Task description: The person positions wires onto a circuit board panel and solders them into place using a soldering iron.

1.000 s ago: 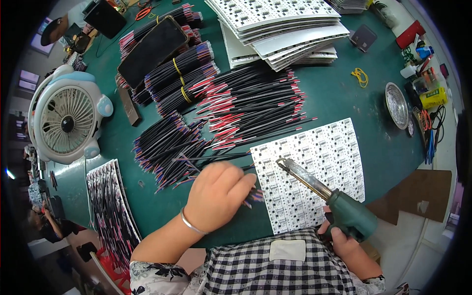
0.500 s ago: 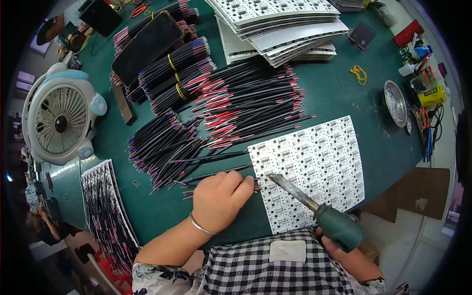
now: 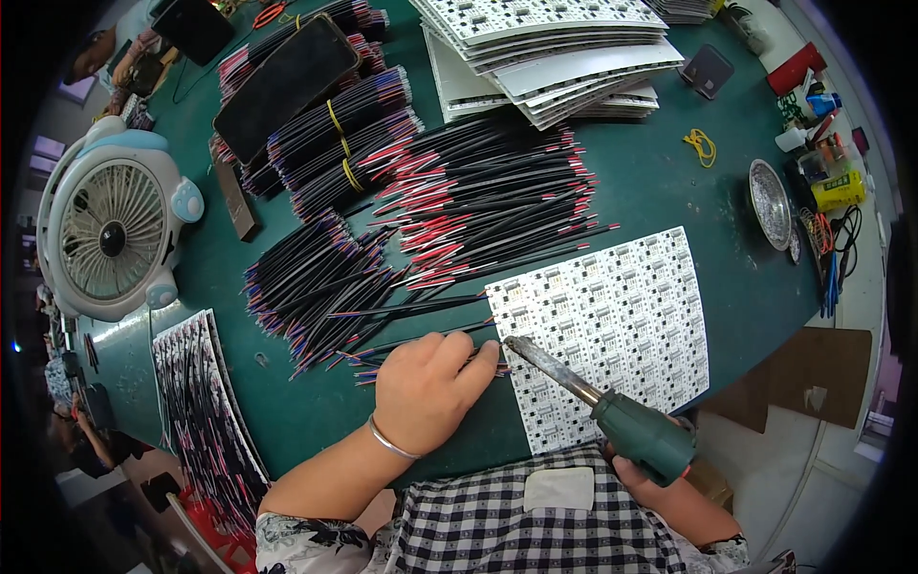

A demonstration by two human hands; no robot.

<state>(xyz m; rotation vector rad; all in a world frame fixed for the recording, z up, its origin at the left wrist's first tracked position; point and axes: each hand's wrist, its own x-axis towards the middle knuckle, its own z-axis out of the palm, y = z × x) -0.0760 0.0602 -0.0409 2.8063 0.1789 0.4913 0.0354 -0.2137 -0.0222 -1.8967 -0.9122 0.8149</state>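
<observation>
My left hand [image 3: 421,390] is closed at the left edge of a white circuit board sheet [image 3: 612,330], thumb and forefinger pinching a thin black wire [image 3: 368,362] whose tip reaches that edge. In my right hand [image 3: 639,478], mostly hidden behind the handle, is a green-handled soldering iron [image 3: 641,435]. Its dark tip points left, over the board's edge just beside my left fingertips. Rows of small dark parts cover the board. Other black wires run from the board's left edge above my left hand. A loose pile of wires [image 3: 320,287] lies left of it.
Behind the board lie many red-and-white-ended wires [image 3: 488,201] and banded bundles [image 3: 335,134] beside a black phone [image 3: 287,86]. Stacked board sheets [image 3: 564,57] stand at the back. A fan [image 3: 110,230] and wired boards [image 3: 206,402] are left; a metal dish [image 3: 770,203] is right.
The soldering iron and my right hand have shifted a little left, bringing the tip from over the board to its left edge. My left hand stays almost in place.
</observation>
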